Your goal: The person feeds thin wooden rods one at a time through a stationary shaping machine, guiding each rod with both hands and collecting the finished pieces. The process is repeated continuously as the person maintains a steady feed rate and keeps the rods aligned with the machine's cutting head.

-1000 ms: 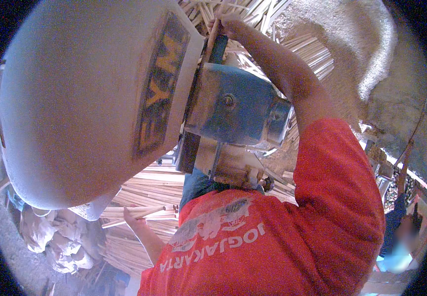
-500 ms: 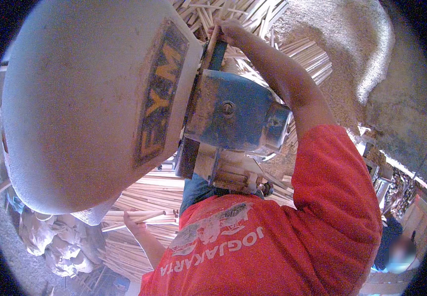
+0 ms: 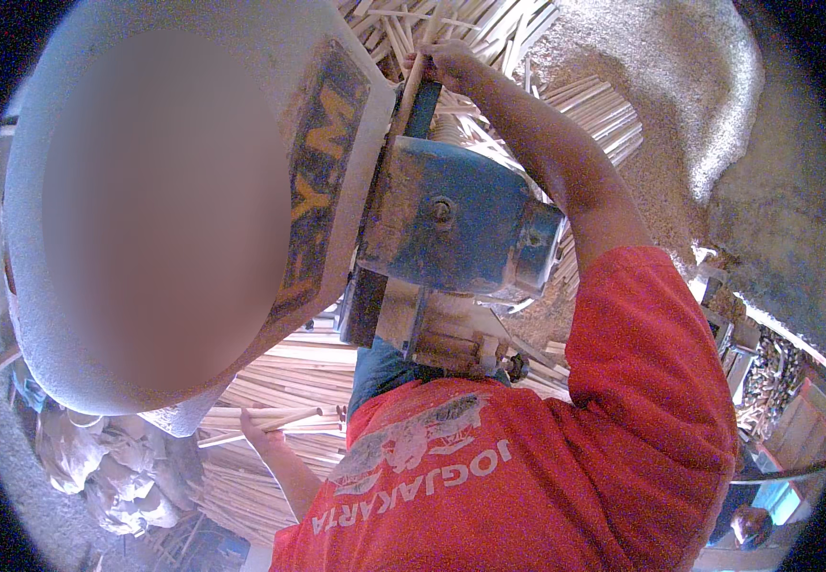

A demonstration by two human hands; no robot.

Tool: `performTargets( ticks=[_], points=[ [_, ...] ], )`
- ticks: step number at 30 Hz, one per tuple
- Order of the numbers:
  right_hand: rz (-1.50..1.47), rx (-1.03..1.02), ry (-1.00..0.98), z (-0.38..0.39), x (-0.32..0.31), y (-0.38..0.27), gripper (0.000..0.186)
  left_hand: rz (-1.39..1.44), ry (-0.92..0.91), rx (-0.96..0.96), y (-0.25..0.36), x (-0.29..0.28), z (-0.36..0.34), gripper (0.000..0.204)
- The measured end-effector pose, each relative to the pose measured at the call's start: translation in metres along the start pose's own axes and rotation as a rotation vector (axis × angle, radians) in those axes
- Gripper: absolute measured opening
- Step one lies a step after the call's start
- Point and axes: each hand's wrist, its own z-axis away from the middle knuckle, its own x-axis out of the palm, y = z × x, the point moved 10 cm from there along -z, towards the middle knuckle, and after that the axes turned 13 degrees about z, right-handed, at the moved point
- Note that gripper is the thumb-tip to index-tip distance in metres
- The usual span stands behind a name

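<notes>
My right hand [image 3: 448,65] is closed around a thin wooden stick [image 3: 412,93] at the far end of a machine. This stick lies along the narrow gap beside the machine's big white rounded housing [image 3: 70,324] and its blue metal body [image 3: 451,205]. At lower left, my left hand [image 3: 267,437] grips a round wooden stick [image 3: 291,418], its fingers partly hidden. Below that hand lies a thick pile of similar sticks [image 3: 265,500]. The housing hides the machine's far side, and the stick's lower end cannot be seen.
More loose sticks [image 3: 508,33] lie heaped beyond the machine, with a tied-looking bundle [image 3: 599,114] beside pale sawdust [image 3: 613,43]. Dusty sacks [image 3: 112,477] sit at lower left. A knob [image 3: 516,366] juts from the machine near my torso. Another person [image 3: 751,524] is at lower right.
Both my hands stay in nearly the same places, still gripping sticks. The other person at lower right has shifted slightly down and to the left.
</notes>
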Motion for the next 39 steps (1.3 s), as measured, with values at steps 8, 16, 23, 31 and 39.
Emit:
performTargets(
  ticks=[8, 16, 23, 31, 39],
  points=[
    [0.065, -0.017, -0.077, 0.015, 0.011, -0.008, 0.036, -0.021, -0.059, -0.050, -0.004, -0.006, -0.015, 0.041],
    [0.084, 0.028, -0.062, -0.005, -0.003, 0.006, 0.035, -0.029, -0.032, -0.013, -0.005, -0.010, -0.016, 0.044],
    [0.122, -0.004, -0.015, 0.025, 0.014, -0.015, 0.033, 0.007, -0.061, -0.044, -0.008, -0.010, -0.019, 0.043],
    [0.146, -0.023, 0.032, 0.028, 0.018, -0.020, 0.030, 0.039, -0.023, -0.098, -0.013, -0.013, -0.022, 0.039],
    [0.207, -0.111, -0.021, -0.007, 0.006, -0.007, 0.031, 0.053, 0.035, -0.081, -0.014, -0.016, -0.023, 0.037]
  ],
)
